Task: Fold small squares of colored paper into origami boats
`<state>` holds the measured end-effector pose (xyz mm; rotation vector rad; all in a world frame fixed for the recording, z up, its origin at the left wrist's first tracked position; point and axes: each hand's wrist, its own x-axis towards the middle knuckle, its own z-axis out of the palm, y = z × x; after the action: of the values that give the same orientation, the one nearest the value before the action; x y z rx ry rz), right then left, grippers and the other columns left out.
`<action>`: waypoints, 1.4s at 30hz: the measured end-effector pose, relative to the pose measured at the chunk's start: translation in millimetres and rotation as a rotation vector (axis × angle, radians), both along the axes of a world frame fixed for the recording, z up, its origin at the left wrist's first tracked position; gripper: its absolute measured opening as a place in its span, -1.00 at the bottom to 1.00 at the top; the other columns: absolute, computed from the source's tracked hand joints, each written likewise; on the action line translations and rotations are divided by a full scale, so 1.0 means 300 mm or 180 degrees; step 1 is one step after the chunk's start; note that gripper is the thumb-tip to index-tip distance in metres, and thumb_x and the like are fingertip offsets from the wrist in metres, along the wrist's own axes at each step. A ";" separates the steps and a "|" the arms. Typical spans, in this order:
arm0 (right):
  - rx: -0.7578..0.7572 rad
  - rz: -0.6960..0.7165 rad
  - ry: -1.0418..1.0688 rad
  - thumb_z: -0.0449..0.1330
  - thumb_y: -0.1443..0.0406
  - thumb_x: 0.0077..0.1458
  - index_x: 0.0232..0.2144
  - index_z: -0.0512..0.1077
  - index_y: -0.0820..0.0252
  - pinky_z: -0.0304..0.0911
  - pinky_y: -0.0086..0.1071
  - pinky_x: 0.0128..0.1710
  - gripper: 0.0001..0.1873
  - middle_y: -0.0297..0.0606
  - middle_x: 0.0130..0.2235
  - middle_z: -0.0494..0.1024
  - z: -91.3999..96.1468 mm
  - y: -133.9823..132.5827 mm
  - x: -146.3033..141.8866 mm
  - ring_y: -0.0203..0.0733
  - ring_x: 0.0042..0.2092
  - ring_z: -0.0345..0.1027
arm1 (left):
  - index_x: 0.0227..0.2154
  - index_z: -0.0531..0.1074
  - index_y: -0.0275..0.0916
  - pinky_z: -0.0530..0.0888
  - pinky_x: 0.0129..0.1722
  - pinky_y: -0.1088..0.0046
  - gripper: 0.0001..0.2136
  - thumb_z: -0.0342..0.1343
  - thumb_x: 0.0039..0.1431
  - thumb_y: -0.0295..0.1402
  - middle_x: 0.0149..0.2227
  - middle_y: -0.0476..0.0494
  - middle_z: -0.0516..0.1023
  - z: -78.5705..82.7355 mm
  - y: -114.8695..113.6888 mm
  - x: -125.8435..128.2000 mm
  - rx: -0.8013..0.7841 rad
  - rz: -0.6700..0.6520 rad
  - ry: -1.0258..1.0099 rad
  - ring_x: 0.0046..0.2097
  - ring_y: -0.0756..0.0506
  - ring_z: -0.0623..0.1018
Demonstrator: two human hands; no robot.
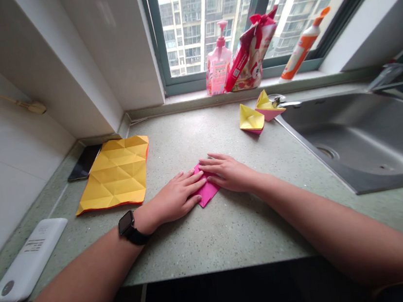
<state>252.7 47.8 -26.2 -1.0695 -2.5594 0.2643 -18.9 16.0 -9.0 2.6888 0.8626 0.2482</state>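
Flat and outstretched, the left hand (176, 196) and right hand (231, 172) rest on the pink paper (207, 194), their fingers not closed around it. It lies left of the sink (372, 135). Paper boats (252, 119) stand near the sink's far left corner; the yellow sheet (119, 172) lies well left of the sink.
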 end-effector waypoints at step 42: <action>-0.0047 -0.0522 -0.0135 0.35 0.12 0.35 0.19 0.63 -0.05 0.28 0.25 0.39 -0.60 -0.05 0.36 0.52 -0.005 0.006 0.023 0.23 0.38 0.37 | 0.61 -0.06 -0.11 -0.06 0.56 -0.17 -0.36 -0.20 0.62 -0.02 0.59 -0.28 0.10 -0.011 0.039 -0.034 -0.0037 0.0439 0.0520 0.61 -0.33 0.08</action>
<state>259.6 49.5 -27.7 -1.2952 -2.4916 0.2201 -29.3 27.6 -12.2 2.6704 1.0957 0.0536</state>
